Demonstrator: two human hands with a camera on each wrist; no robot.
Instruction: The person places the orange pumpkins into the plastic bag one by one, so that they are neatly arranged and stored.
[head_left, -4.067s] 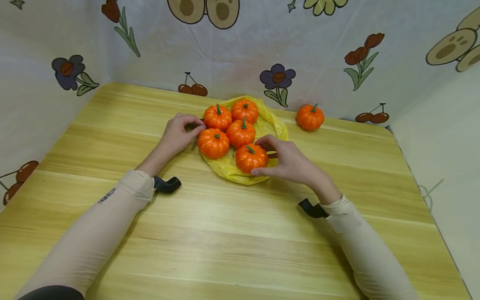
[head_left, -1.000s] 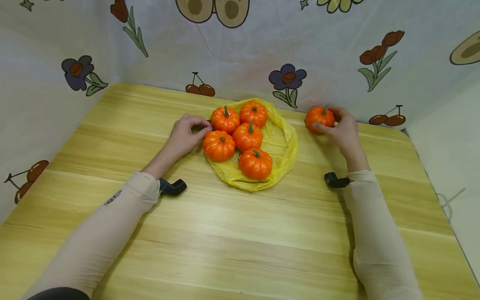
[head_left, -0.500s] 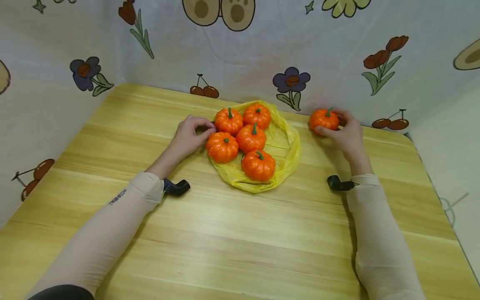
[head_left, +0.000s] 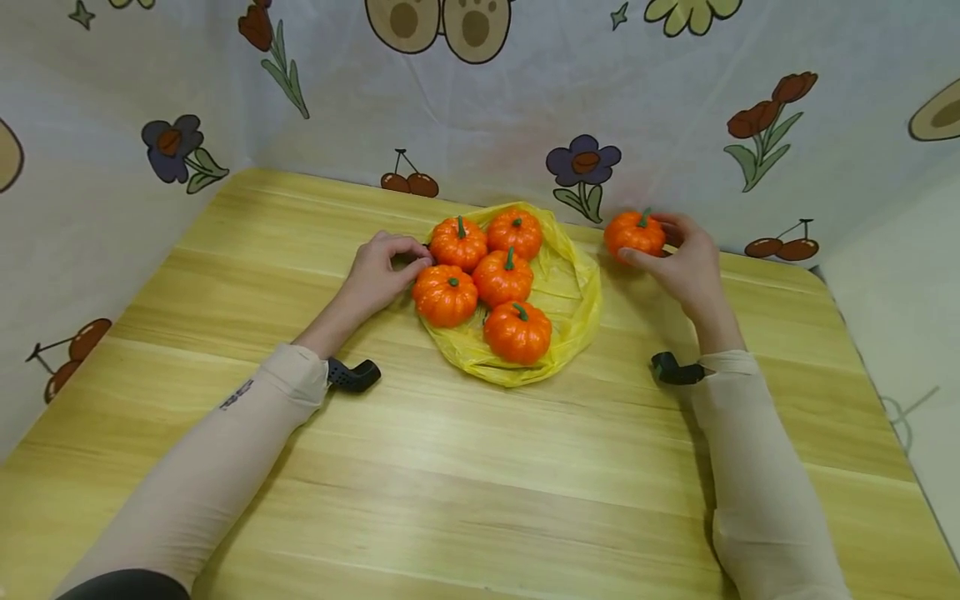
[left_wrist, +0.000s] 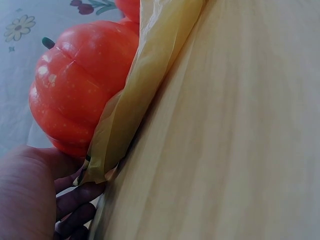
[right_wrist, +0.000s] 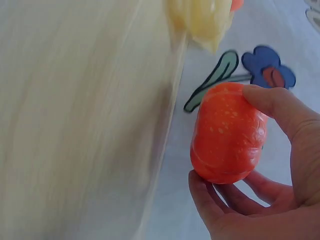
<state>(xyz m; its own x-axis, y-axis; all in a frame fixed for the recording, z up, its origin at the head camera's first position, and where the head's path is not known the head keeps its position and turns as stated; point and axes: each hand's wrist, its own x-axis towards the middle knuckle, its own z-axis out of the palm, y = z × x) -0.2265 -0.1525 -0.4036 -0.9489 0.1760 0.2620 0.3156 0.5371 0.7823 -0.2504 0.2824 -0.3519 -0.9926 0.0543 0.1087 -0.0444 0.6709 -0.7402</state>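
Between the thumb and fingers of my right hand is a small orange pumpkin with a green stem. The right wrist view shows that pumpkin raised off the tabletop, with the thumb on one side and the fingers on the other. My left hand pinches the left edge of a yellow plastic bag. In the left wrist view, thumb and fingers meet at the bag's rim, beside a pumpkin. Several more pumpkins sit inside the bag, mostly on its left side.
The bag lies on a wooden table near its back edge. A white cloth printed with flowers and cherries hangs behind. Black wrist-worn devices stick out from both sleeves.
Earlier my right hand was at a pumpkin in the bag, then moved right to the separate one. That pumpkin has now come up and slightly left. My left hand stays at the bag's edge.
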